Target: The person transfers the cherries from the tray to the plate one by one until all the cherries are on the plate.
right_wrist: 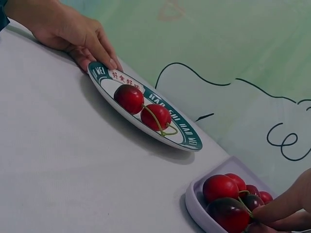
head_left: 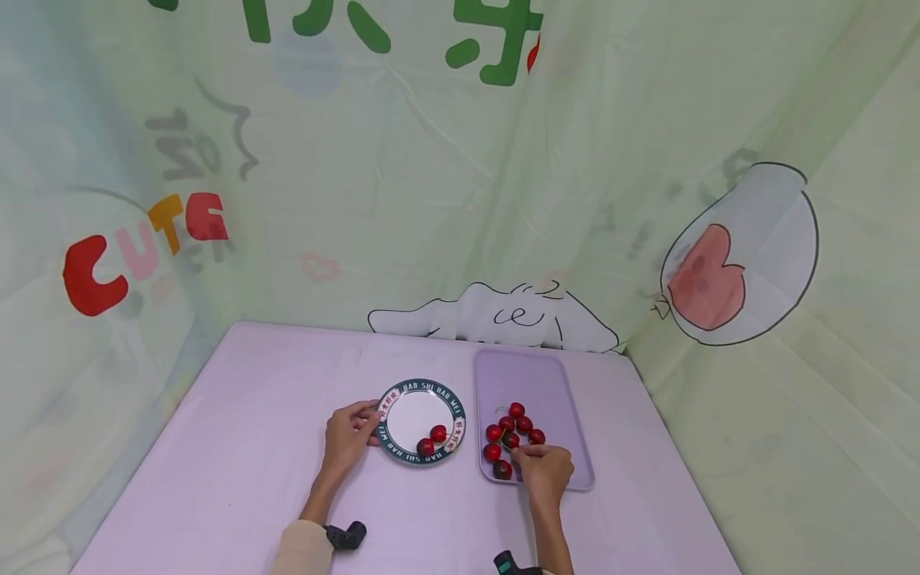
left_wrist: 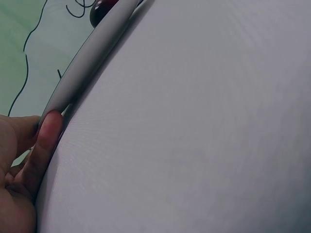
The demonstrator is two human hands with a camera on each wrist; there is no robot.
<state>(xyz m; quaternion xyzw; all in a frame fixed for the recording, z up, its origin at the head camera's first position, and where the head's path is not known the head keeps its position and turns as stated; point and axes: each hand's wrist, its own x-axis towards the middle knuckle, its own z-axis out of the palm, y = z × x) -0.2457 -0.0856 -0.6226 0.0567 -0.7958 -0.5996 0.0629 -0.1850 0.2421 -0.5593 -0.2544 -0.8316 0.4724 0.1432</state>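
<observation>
1. Red cherries (head_left: 524, 425), at least eight of them, lie clustered in the near half of a lilac tray (head_left: 525, 375), at lower centre-right of the head view.
2. Two more cherries (head_left: 426, 447) sit close together on a round white plate (head_left: 417, 415) with a dark green, lettered rim, at lower centre, just left of the tray and apart from it.
3. The left hand (head_left: 348, 435) holds the plate's left edge, thumb and fingers closed on the rim.
4. The right hand (head_left: 546, 471) reaches over the tray's near end, thumb and finger drawn together; they appear to pinch a thin green stem (right_wrist: 247, 206), seen at lower right of the right wrist view. Other fingers are partly hidden.
5. The step in hand looks like taking one cherry by its stem. The next move seems to call for a firm pinch and a straight lift, so neighbouring fruit is not dragged along.
6. A pale pinkish-lilac table (head_left: 287, 383) fills the lower part of the head view.
7. Pale green curtains (head_left: 402, 200) surround it: colourful "CUTE" lettering (head_left: 168, 228) at left, large green characters (head_left: 512, 48) cut off at the top, a balloon drawing with a heart (head_left: 707, 275) at right.
</observation>
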